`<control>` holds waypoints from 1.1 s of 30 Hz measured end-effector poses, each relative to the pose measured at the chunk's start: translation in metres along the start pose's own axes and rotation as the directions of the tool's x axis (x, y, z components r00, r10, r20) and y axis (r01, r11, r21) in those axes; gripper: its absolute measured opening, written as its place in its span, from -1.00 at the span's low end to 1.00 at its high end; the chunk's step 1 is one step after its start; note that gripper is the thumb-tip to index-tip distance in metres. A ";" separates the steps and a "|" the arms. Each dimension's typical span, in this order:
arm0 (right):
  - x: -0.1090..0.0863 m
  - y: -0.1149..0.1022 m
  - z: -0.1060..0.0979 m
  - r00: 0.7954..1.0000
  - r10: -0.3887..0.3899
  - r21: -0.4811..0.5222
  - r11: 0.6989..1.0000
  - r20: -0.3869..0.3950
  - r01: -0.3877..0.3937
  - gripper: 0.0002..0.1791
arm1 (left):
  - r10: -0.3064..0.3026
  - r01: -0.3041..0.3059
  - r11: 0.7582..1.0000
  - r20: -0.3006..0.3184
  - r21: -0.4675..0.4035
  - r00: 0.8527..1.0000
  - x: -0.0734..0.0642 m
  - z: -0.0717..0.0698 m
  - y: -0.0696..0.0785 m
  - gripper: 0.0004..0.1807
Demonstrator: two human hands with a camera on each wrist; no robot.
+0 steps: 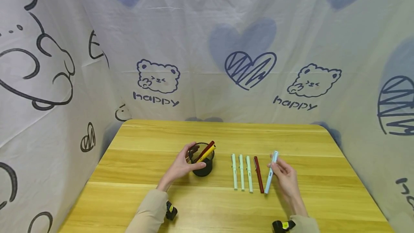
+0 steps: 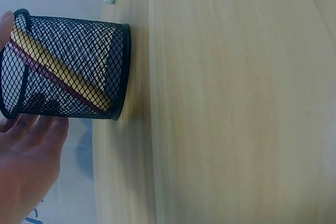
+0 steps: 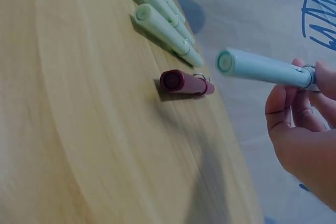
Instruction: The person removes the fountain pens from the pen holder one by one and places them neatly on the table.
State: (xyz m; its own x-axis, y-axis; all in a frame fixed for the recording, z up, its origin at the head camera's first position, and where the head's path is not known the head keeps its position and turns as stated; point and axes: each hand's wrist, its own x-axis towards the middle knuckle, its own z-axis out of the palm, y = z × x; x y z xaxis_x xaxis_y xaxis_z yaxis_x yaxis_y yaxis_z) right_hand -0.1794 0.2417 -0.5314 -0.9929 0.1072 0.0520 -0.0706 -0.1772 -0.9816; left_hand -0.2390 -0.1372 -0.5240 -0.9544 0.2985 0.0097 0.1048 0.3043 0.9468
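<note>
My left hand [image 1: 181, 166] grips a black mesh pen cup [image 1: 202, 170] around its side, thumb at the front. Inside the cup lean a yellow pen [image 1: 208, 152] and a dark red pen [image 1: 207, 148], their tops over the rim; the left wrist view shows both slanting behind the mesh [image 2: 63, 66]. Between thumb and fingers, my right hand [image 1: 286, 179] pinches a light blue pen [image 1: 271, 173]. In the right wrist view that light blue pen [image 3: 268, 68] is raised off the table. A dark red pen [image 1: 258, 175] lies just left of it.
Several pale green pens [image 1: 241, 172] lie side by side between the cup and the dark red pen. They rest on a wooden table [image 1: 207, 211]. A printed curtain [image 1: 194, 46] hangs behind the table's far edge and along both sides.
</note>
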 end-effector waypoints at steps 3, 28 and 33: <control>0.002 0.000 -0.001 0.998 0.051 -0.076 0.996 -0.029 -0.053 -0.46 | -0.002 0.002 1.000 0.003 -0.002 1.000 0.000 0.000 0.001 0.04; 0.027 0.017 -0.011 0.980 0.176 -0.432 0.879 -0.095 -0.200 -0.51 | -0.008 0.008 1.000 0.002 -0.012 1.000 0.000 0.000 0.001 0.02; 0.031 0.021 -0.010 0.981 0.172 -0.486 0.851 -0.096 -0.196 -0.54 | -0.009 0.009 1.000 0.003 -0.022 1.000 0.000 0.000 0.001 0.03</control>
State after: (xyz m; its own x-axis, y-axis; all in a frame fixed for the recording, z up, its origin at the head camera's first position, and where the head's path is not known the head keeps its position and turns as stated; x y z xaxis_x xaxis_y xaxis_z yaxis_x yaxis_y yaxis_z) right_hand -0.2107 0.2512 -0.5524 -0.9765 0.1682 -0.1350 0.1817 0.3038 -0.9353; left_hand -0.2388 -0.1371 -0.5227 -0.9544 0.2984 -0.0002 0.0895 0.2868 0.9538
